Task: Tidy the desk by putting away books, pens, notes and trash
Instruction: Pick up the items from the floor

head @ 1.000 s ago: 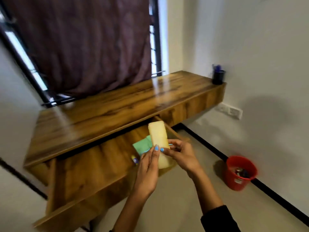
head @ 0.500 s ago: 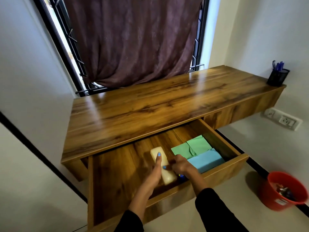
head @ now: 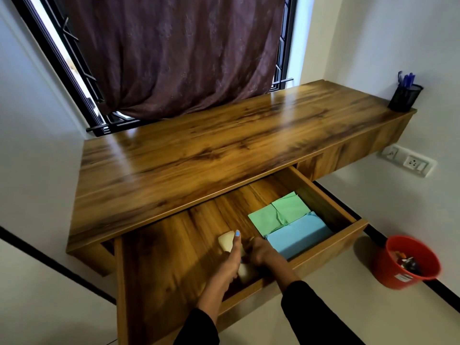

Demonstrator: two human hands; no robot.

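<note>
A: Where is the cream book [head: 227, 240] found?

B: It is seen inside the open drawer [head: 331, 247], low on the drawer floor near the front wall and toward the middle. Only its far corner and a pale patch nearer the front wall are visible; the rest is covered by the hands.

A: How is it held?

B: The left hand [head: 230, 257] is laid along it, with fingers wrapped over its left edge and a blue-painted nail resting at its far corner. The right hand [head: 261, 252] is pressed against its right side, fingers curled down into the drawer; whether the book itself is gripped by those fingers cannot be told.

A: What else is kept in the drawer?

B: At the drawer's right end, two green notes [head: 278, 215] are lain side by side toward the back, and a blue book [head: 298, 236] is placed in front of them, just beside the right hand.

A: And outside the drawer?

B: Above the drawer, the desk top [head: 224, 150] is seen, with a black pen holder [head: 404, 97] stood at its far right corner, blue pens inside. To the right of the drawer, on the floor, a red bin [head: 408, 262] with trash is stood.
</note>
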